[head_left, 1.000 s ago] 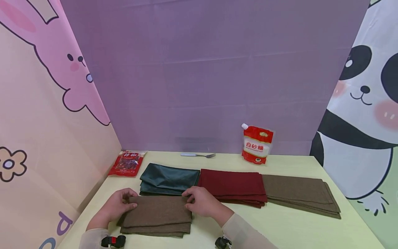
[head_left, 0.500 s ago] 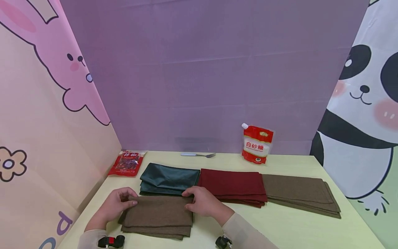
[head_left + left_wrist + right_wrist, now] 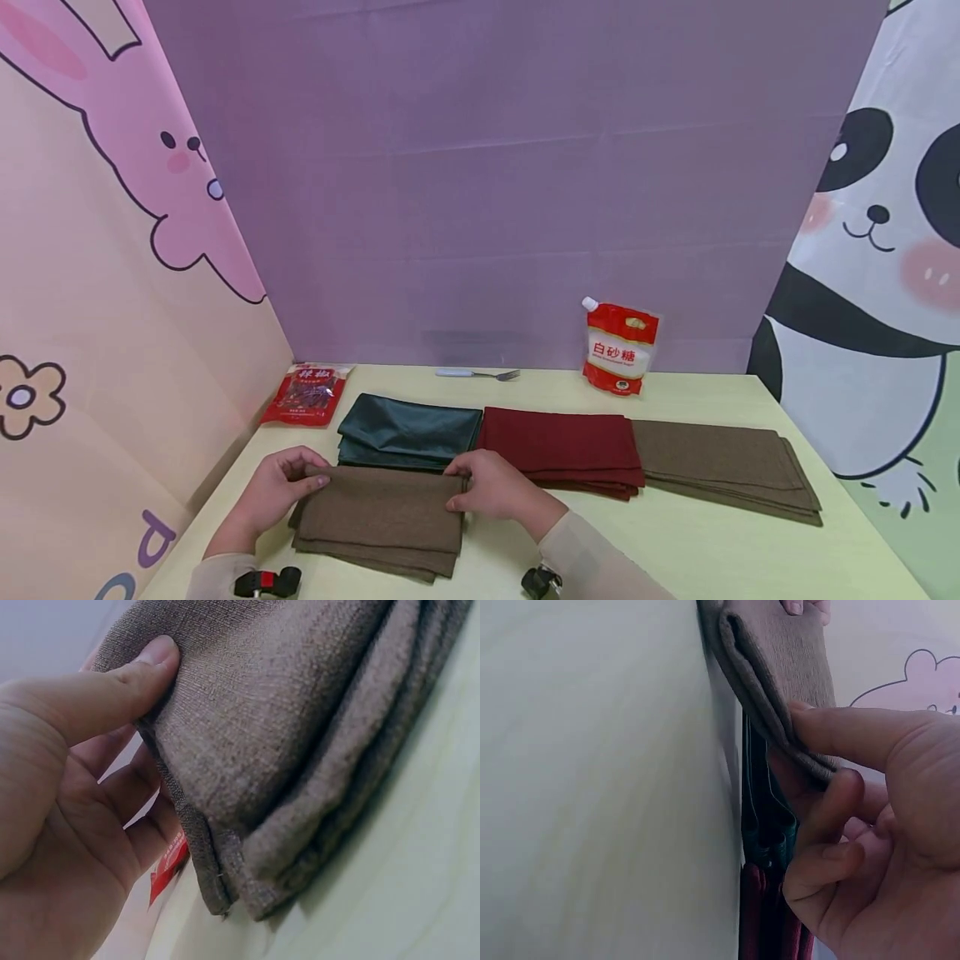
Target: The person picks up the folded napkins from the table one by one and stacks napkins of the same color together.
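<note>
A folded brown cloth (image 3: 382, 517) lies in layers at the front left of the table, its far edge lifted a little. At its far left corner my left hand (image 3: 281, 492) pinches it, thumb on top, as the left wrist view shows with the cloth (image 3: 247, 712) bending from the thumb. The far right corner is pinched by my right hand (image 3: 495, 487); in the right wrist view its thumb presses the folded layers (image 3: 761, 682) against the forefinger. Just behind, a folded dark green cloth (image 3: 408, 429) lies close to the brown cloth's far edge.
A folded dark red cloth (image 3: 562, 446) and another folded brown cloth (image 3: 727, 467) lie in a row to the right. Along the back are a red packet (image 3: 307, 396), a fork (image 3: 480, 374) and an upright red-and-white spouted pouch (image 3: 618, 350). Printed walls enclose the table (image 3: 712, 550).
The brown cloth's far edge has risen slightly, and its front layers have shifted a little. Both hands keep their pinch and have moved only slightly. The other cloths stay put.
</note>
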